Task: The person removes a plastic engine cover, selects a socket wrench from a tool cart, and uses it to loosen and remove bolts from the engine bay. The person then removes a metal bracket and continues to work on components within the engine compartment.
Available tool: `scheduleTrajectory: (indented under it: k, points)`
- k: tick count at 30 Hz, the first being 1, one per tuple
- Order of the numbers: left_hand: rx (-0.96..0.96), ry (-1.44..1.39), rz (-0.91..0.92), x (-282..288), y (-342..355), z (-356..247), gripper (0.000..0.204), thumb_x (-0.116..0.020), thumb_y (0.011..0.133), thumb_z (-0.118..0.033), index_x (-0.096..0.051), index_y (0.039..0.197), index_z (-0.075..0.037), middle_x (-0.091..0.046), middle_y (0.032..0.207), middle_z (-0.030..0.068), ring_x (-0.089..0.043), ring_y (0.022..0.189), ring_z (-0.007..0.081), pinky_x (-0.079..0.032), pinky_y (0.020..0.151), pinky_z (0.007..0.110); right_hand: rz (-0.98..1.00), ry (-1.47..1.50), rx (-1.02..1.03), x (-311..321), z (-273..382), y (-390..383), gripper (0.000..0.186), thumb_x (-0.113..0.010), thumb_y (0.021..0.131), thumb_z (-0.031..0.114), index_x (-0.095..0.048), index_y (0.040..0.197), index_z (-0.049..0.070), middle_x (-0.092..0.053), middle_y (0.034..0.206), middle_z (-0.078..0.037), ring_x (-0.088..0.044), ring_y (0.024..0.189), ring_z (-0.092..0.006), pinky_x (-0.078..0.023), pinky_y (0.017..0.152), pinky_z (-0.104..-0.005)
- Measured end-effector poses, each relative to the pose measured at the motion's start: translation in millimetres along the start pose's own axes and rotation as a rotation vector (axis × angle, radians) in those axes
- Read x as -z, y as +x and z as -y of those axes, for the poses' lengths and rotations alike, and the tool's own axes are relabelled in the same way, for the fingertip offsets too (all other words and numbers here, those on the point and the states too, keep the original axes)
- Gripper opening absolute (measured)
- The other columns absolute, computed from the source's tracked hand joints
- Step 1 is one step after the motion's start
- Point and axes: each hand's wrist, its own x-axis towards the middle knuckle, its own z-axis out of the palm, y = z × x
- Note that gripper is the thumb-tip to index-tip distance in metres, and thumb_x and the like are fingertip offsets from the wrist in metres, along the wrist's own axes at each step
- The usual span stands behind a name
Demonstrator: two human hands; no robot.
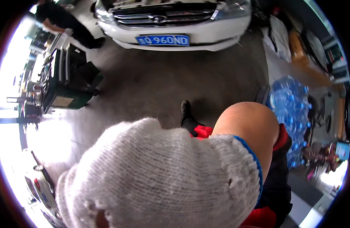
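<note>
Grey workshop floor (159,87) is seen below, with a white car's front bumper (175,32) at the top, a green tool cart (64,81) at the left and a pack of blue water bottles (291,102) at the right. 1 gloved hand (159,178), raised close to the camera, fills the lower view; which hand it is cannot be told, nor its grip. Nothing is seen held. Another person (64,22) bends beside the cart.

We stand on a grey concrete floor (156,87); ahead sits a white car front (171,22), a dark green tool trolley (66,81) left, shrink-wrapped blue water bottles (291,102) right.
</note>
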Motion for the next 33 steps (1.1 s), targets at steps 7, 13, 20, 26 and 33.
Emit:
scheduleTrajectory:
  k: [7,13,20,26,33]
  points:
    - [0.332,-0.246,-0.076,45.9,-7.9,89.0,0.045,-0.058,0.094,-0.045,-0.074,0.112,-0.007,-0.074,0.104,0.0227,-0.071,0.098,0.0401,-0.055,0.086,0.046,0.154,0.149,0.254,51.6,-136.6,81.0,0.045,-0.075,0.086,0.028,-0.065,0.121,0.003,-0.068,0.082,-0.010,-0.069,0.071,-0.0259,-0.055,0.064,-0.0390]
    - [0.636,-0.572,-0.215,5.7,4.0,185.0,0.039,-0.066,0.091,-0.039,-0.074,0.110,-0.006,-0.075,0.100,0.0204,-0.073,0.094,0.0350,-0.055,0.083,0.043,0.250,0.227,0.450,82.4,-227.5,177.8,0.046,-0.075,0.087,0.029,-0.064,0.123,0.002,-0.069,0.085,-0.012,-0.069,0.074,-0.0274,-0.055,0.066,-0.0393]
    - [0.644,-0.457,0.000,-70.5,119.0,304.9,0.047,-0.064,0.092,-0.050,-0.077,0.104,-0.007,-0.073,0.103,0.0231,-0.070,0.100,0.0418,-0.054,0.088,0.047,0.339,0.252,0.539,60.9,-304.5,308.0,0.047,-0.074,0.088,0.029,-0.064,0.125,0.001,-0.069,0.088,-0.014,-0.070,0.078,-0.0292,-0.056,0.069,-0.0397]
    - [0.668,-0.463,-0.052,77.1,192.4,348.8,0.048,-0.057,0.096,-0.048,-0.076,0.106,-0.005,-0.071,0.112,0.0260,-0.067,0.109,0.0445,-0.054,0.094,0.049,0.380,0.229,0.445,53.3,-384.3,394.1,0.048,-0.074,0.089,0.030,-0.063,0.126,0.001,-0.070,0.091,-0.016,-0.071,0.081,-0.0308,-0.056,0.071,-0.0400]
    - [0.456,-0.420,-0.297,346.4,286.0,391.5,0.043,-0.055,0.096,-0.040,-0.075,0.101,-0.002,-0.072,0.098,0.0278,-0.070,0.096,0.0455,-0.054,0.086,0.050,0.353,0.161,0.310,65.4,-462.0,498.1,0.050,-0.073,0.090,0.030,-0.062,0.128,0.000,-0.071,0.094,-0.018,-0.071,0.085,-0.0325,-0.057,0.074,-0.0403]
